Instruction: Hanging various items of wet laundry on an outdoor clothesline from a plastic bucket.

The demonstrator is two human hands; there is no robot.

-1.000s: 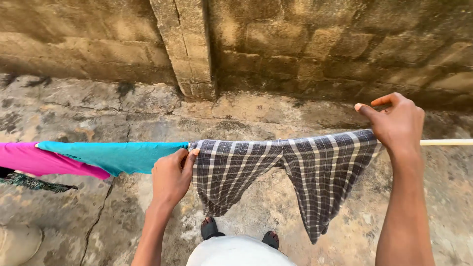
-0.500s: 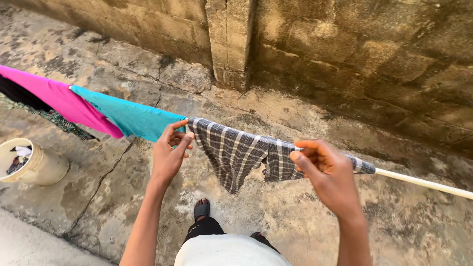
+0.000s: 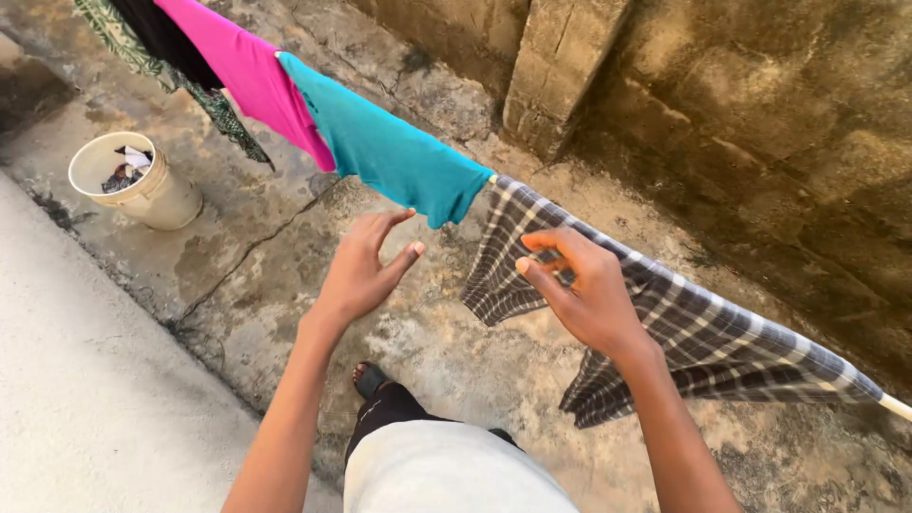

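A grey-and-white checked garment hangs over a pale clothesline pole that runs from upper left to lower right. My right hand is in front of the checked cloth, fingers curled, with nothing visibly gripped. My left hand hovers open just below the teal garment and holds nothing. A pink garment hangs next to the teal one, with dark patterned cloth beyond it.
A cream bucket with cloth inside stands on the cracked concrete ground at the left. A rough block wall with a pillar runs behind the line. My sandalled foot shows below.
Both hands have let go of the checked garment, which now hangs spread along the pole. My view has swung left and down, bringing the bucket closer in view.
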